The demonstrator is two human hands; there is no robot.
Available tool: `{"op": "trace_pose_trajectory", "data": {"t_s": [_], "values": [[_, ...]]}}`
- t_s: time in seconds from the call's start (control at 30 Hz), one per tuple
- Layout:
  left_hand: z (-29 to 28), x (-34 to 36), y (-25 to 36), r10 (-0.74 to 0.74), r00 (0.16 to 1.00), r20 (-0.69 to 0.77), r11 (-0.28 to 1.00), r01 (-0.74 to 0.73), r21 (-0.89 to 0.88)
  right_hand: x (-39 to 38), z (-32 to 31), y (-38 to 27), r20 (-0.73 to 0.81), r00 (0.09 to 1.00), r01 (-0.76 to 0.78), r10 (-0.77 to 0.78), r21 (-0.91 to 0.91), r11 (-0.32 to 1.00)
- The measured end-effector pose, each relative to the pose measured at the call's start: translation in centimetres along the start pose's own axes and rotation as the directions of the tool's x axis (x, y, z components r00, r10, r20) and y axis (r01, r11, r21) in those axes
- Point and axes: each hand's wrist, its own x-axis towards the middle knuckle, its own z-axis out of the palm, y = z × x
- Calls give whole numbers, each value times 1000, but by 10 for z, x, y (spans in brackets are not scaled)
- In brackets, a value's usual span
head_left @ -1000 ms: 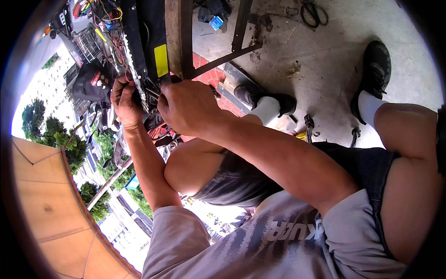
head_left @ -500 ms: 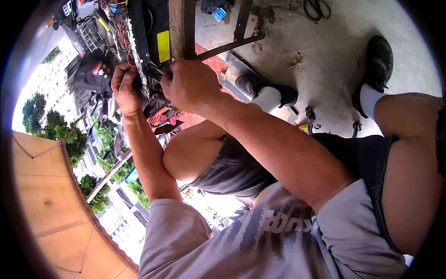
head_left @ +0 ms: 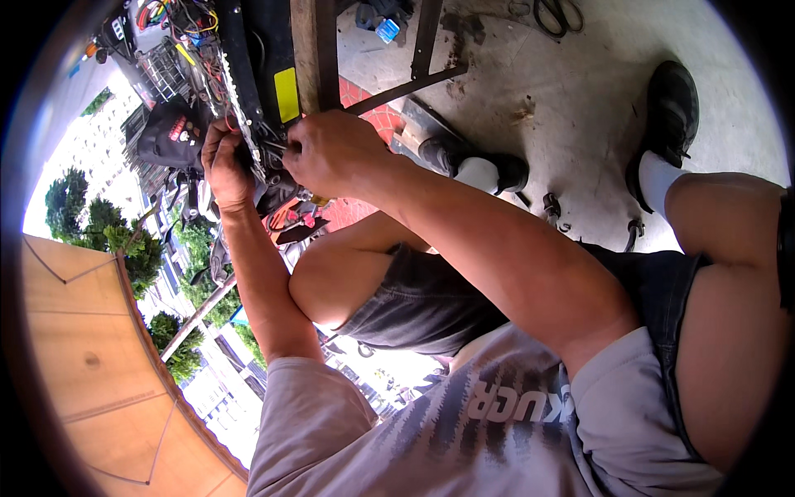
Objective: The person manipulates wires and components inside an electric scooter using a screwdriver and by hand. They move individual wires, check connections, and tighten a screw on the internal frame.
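Note:
My left hand (head_left: 227, 172) is at the upper left, its fingers bent and closed against the near side of an upright pale strip with a ragged edge (head_left: 238, 91). What those fingers pinch is hidden by the hand itself. Across the strip, my right hand (head_left: 338, 153) is closed around a slim metal tool (head_left: 270, 146), whose tip reaches toward the strip. The fist covers most of this tool, so its kind does not show. Thin coloured wires (head_left: 214, 70) run in a tangle along the strip, just above my left hand.
A wooden post (head_left: 305, 58) stands beside a black panel with a yellow label (head_left: 286, 95). Left of the wires are a wire basket (head_left: 164, 73) and a black bag (head_left: 168, 132). A metal bar (head_left: 406, 88) juts out over the concrete floor (head_left: 571, 108); black scissors (head_left: 559, 16) lie farther off.
The view has shifted slightly, so the wires and post appear a little farther left. Both hands keep their places at the strip, with the right hand slightly turned.

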Motion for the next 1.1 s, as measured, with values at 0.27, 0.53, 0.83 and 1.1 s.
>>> {"op": "trace_pose_trajectory", "data": {"t_s": [0.27, 0.53, 0.83, 1.1], "values": [[-9, -12, -6, -9, 999, 45, 999, 11, -39, 12, 4, -3, 56, 998, 38, -32, -117, 992], [-24, 2, -8, -25, 1000, -12, 996, 24, -83, 32, -4, -4, 299, 855, 513, -424, -606, 608], [-10, -5, -10, 152, 987, 46, 987, -149, -52, 18, -21, -51, 175, 985, 93, 13, -583, 807], [-9, -5, -15, 305, 951, 47, 949, -308, 69, 10, -20, -125, 198, 979, 184, -42, -787, 589]]}}
